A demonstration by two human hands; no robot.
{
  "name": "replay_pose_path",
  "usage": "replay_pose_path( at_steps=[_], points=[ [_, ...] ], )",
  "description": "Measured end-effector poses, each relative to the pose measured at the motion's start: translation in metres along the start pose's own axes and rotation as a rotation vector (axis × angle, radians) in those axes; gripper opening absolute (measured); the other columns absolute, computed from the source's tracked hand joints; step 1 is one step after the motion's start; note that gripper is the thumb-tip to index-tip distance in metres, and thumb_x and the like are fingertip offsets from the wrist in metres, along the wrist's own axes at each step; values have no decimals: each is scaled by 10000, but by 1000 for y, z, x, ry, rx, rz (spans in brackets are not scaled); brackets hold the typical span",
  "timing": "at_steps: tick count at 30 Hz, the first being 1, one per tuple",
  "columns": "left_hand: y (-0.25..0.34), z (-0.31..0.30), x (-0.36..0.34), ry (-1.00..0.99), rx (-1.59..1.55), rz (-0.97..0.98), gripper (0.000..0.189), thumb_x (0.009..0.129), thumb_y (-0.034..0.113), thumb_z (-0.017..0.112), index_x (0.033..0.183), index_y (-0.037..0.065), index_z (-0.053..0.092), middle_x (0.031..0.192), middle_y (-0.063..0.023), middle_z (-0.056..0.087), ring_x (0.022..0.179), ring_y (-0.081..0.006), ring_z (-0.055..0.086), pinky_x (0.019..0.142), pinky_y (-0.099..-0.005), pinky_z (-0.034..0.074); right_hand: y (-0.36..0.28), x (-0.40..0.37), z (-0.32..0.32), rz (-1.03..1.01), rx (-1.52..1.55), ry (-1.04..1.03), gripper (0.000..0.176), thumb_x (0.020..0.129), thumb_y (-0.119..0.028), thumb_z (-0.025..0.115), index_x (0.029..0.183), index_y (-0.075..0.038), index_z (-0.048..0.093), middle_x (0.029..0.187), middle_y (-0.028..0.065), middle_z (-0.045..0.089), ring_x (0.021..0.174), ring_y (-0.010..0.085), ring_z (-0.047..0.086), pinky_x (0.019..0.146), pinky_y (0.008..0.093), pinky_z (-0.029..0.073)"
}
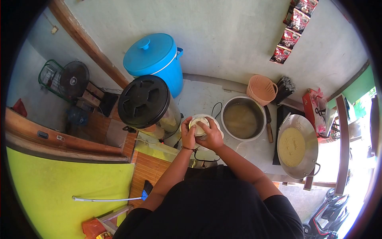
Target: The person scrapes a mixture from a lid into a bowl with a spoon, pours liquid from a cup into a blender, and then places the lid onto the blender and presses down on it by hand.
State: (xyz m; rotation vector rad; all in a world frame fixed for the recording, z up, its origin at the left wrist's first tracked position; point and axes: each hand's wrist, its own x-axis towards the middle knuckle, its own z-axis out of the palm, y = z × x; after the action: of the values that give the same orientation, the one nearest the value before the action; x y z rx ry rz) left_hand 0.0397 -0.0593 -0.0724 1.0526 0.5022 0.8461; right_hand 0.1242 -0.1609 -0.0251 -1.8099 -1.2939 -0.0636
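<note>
Both my hands are wrapped round a small round container with a pale top (199, 126), near the middle of the view. My left hand (188, 134) grips its left side, and my right hand (211, 136) closes on its right side. Beneath them is a white round object (219, 136), mostly hidden by the hands. Just right of it stands a metal pot (243, 118) holding cloudy liquid. On the left is a clear container with a black lid (143, 100).
Behind stands a blue lidded bucket (153, 59). To the right are a peach basket (261, 90), a knife (269, 129) and a wide pan (312, 153) with yellowish contents. A black cable (207, 160) loops near my wrists.
</note>
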Motion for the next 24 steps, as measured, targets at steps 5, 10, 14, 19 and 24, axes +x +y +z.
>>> replay_pose_path(
  at_steps=[5,10,14,19,24],
  points=[
    [-4,-1,1,8,2,-2,421,852,31,496,1263,-17,420,1208,-113,487,1105,-184,482,994,-305,377,1,0,1,-8,5,2,647,581,-283,813,1175,-163,586,1255,251,476,1108,418,528,870,453,494],
    [-7,-4,2,-5,10,4,420,854,30,496,1264,-16,419,1216,-115,485,1114,-186,480,998,-307,373,2,-1,1,2,13,-6,648,581,-278,811,1177,-167,583,1254,244,477,1105,416,529,870,453,494],
    [-2,-1,0,-2,18,8,417,856,27,495,1264,-17,421,1221,-117,486,1118,-187,480,998,-307,374,-1,0,-1,7,2,-12,643,582,-274,808,1174,-169,584,1254,244,478,1103,415,530,864,453,498],
    [-1,0,0,9,29,13,416,858,24,491,1265,-19,421,1222,-118,488,1117,-187,483,997,-306,376,-2,0,-1,7,-1,-8,640,580,-273,808,1170,-168,584,1253,246,477,1103,415,531,855,452,503],
    [-2,-1,0,1,22,3,418,858,34,499,1265,-18,421,1222,-120,488,1117,-185,483,991,-305,380,-2,0,-1,0,7,-8,647,577,-266,810,1172,-159,580,1254,249,474,1104,418,528,856,454,502]
  ],
)
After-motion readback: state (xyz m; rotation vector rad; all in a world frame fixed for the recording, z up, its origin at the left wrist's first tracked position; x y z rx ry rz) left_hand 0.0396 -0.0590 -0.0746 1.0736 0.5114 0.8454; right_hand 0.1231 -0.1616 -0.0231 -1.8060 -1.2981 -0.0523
